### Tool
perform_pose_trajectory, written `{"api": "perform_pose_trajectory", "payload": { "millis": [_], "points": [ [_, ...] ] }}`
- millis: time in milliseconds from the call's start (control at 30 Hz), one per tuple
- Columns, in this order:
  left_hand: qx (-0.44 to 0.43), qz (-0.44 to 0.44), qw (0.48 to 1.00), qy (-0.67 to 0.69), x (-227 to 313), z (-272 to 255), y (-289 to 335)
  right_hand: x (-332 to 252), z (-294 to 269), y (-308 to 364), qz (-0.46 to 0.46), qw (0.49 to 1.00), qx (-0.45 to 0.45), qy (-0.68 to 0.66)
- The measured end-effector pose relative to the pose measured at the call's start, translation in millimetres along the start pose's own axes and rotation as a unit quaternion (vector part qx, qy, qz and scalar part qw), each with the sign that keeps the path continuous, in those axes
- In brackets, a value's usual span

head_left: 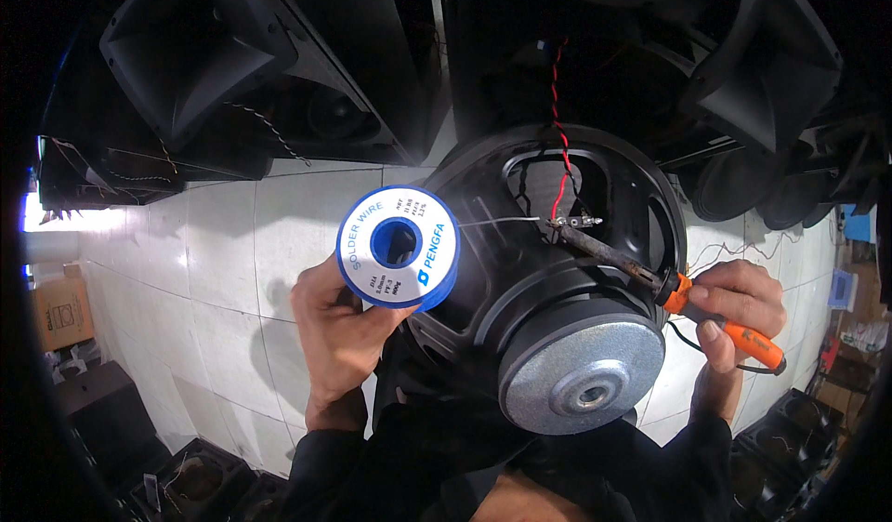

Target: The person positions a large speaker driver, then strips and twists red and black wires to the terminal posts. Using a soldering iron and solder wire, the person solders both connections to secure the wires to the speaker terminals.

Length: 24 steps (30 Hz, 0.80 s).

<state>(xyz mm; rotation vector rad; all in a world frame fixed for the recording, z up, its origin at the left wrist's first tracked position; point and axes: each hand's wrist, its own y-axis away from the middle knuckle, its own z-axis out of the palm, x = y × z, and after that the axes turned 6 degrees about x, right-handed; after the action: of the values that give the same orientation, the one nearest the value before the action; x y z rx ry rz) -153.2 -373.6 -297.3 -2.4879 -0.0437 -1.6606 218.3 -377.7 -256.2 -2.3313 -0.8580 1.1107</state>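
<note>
My left hand (pixel 336 341) is closed round a blue spool of solder wire (pixel 433 232) with a white label. From the spool a thin silvery strand (pixel 497 221) runs right to a small metal terminal strip (pixel 578 222) on a black speaker frame (pixel 465 310). A soldering iron (pixel 684 294) with an orange handle is gripped in my right hand (pixel 743 303). Its dark tip points up and left and meets the left end of the terminal, where the strand and a twisted red and black wire (pixel 559 145) come together. The speaker's round grey magnet (pixel 548 387) faces up.
Black horn-fronted speaker cabinets (pixel 200 43) stand along the far side, with another horn (pixel 771 66) at far right. Loose wires (pixel 274 130) hang from some. Open black cabinets (pixel 195 480) sit near left. A cardboard box (pixel 63 313) stands at left on the pale tiled floor (pixel 223 271).
</note>
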Motion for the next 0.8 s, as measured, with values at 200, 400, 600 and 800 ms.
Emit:
{"api": "perform_pose_trajectory", "payload": {
  "millis": [200, 400, 600, 800],
  "points": [
    [-0.034, 0.022, 0.999, 0.011, -1.0, 3.4, 0.4, 7.1, -0.8, 5.8, 0.026, 0.999, 0.013, -0.027],
    [-0.032, 0.033, 0.999, -0.005, -1.9, 5.1, -0.3, 6.9, 0.5, 4.3, 0.017, 0.999, 0.014, -0.029],
    [-0.023, 0.053, 0.998, 0.002, -2.2, 9.8, -1.2, 6.0, 0.4, 2.7, 0.013, 1.0, 0.01, -0.026],
    [-0.028, 0.045, 0.999, 0.01, -4.6, 12.1, -2.8, 4.8, 0.9, 3.6, 0.013, 1.0, 0.01, -0.015]
  ]
}}
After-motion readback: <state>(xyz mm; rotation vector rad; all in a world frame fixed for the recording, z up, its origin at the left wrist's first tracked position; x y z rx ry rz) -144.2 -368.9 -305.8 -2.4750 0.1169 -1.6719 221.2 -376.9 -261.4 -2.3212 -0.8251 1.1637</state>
